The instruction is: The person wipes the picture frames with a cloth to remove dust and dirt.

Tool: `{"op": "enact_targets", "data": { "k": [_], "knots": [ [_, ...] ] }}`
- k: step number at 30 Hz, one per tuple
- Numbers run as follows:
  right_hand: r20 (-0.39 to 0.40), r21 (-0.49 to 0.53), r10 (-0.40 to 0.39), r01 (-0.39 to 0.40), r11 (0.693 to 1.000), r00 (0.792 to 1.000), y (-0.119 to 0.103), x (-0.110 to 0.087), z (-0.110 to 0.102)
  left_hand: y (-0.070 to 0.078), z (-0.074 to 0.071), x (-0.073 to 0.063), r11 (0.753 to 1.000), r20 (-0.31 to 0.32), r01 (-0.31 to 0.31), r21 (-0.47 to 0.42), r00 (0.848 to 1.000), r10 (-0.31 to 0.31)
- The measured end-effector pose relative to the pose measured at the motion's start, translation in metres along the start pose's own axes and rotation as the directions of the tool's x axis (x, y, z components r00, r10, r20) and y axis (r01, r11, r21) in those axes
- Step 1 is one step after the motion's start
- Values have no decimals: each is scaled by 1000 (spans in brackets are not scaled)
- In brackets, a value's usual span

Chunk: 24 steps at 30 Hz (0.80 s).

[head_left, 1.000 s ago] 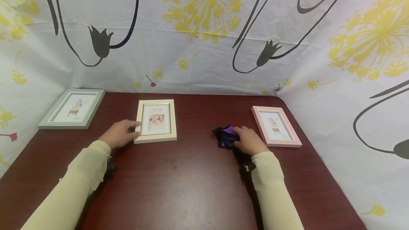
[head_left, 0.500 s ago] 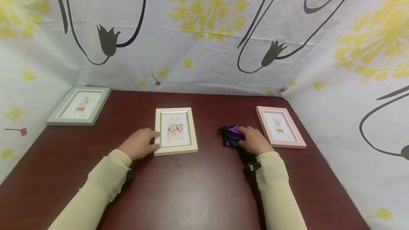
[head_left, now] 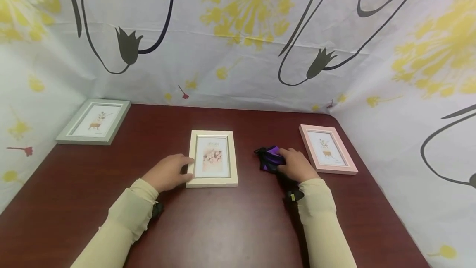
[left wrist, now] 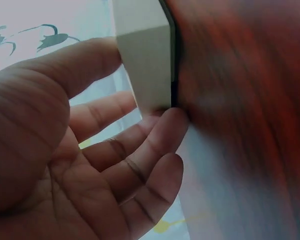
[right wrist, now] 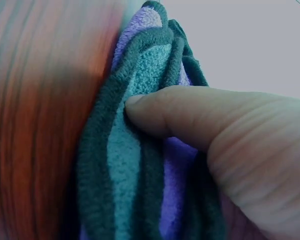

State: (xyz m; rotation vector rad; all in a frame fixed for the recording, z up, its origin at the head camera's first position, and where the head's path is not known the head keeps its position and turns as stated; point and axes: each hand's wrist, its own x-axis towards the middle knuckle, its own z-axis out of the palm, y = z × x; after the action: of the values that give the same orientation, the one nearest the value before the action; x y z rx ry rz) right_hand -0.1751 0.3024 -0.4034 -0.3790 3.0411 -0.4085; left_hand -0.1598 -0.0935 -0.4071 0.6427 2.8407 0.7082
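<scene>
Cream at the left, purple and black at the right: pinching the cream picture frame (head_left: 213, 158) by its left side with the left hand (head_left: 169, 173), setting the thumb nearer and the fingers farther along, while gripping the folded cloth (head_left: 270, 159) with the right hand (head_left: 296, 165), just to the left of the pink frame (head_left: 327, 149). Seeing the cream picture frame lying face up about the middle of the dark red table (head_left: 223, 230), well to the right of the green frame (head_left: 94, 122) and to the left of the cloth, touching neither. Pressing the right thumb (right wrist: 162, 112) onto the cloth's folds. Not being able to tell whether lifting the held side slightly or resting it flat. For steadying well, probably best gripping only the border, bracing lightly from the left to avoid sliding the frame askew, and settling that side fully before putting weight on the middle. With the cloth, probably best smoothing the bunched folds into a flat pad and approaching from the right at a low angle. Possibly risking marks by touching the picture, or nudging the pink frame by swinging the right hand wide.
</scene>
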Motion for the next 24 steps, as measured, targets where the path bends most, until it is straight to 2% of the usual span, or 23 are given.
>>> {"op": "enact_targets", "data": {
  "k": [5,11,18,24],
  "knots": [
    [23,-6,8,-8,1000,1000,-2,-3,-4,1,3,-1,1000,10,-2,-18,1000,2],
    [28,-12,-10,11,1000,1000,-8,1,-2,-7,3,-3,1000,8,17,-22,1000,-17],
    [4,-47,-21,21,999,1000,-15,5,-1,-10,3,-1,999,-17,-31,-12,999,31],
    [-24,-108,-87,84,991,996,-24,5,-1,-9,3,4,1000,2,-19,-7,1000,19]
  ]
}}
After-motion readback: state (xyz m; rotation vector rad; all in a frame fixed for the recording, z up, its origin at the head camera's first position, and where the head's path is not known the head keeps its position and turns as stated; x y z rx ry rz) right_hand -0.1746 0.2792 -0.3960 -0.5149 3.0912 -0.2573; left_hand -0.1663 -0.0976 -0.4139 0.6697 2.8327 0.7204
